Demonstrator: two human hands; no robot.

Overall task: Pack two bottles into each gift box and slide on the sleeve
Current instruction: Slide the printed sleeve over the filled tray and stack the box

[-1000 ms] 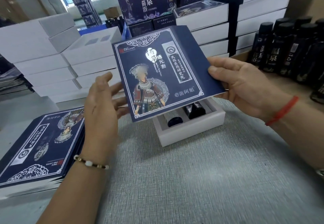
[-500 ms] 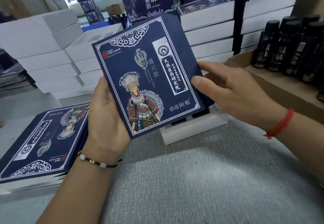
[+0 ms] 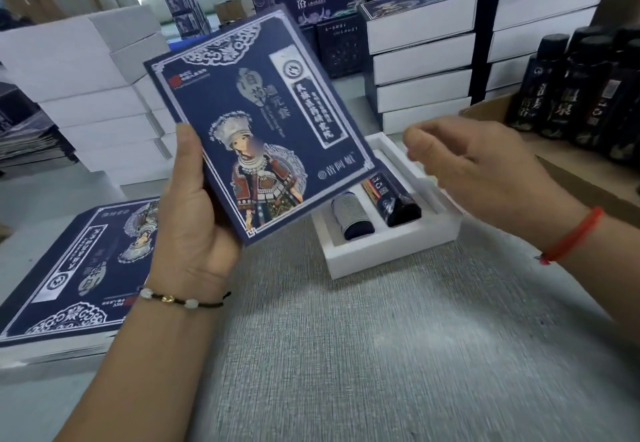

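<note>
A dark blue printed sleeve (image 3: 263, 123) is held tilted in the air by my left hand (image 3: 194, 206), whose thumb lies along its left edge. Behind and below it, a white gift box (image 3: 391, 244) sits on the grey table with two dark bottles (image 3: 353, 215) (image 3: 393, 201) lying side by side in its foam insert. My right hand (image 3: 467, 168) hovers over the box's right side, off the sleeve, its fingers loosely curled and holding nothing.
A stack of flat blue sleeves (image 3: 69, 275) lies at the left. White boxes (image 3: 90, 95) are piled at the back left, and sleeved boxes (image 3: 422, 61) at the back. A cardboard tray (image 3: 568, 164) of dark bottles (image 3: 581, 92) stands at the right.
My right hand has let go of the sleeve and drawn back to the right. The left hand now holds the sleeve alone, shifted left, uncovering the box and its two bottles.
</note>
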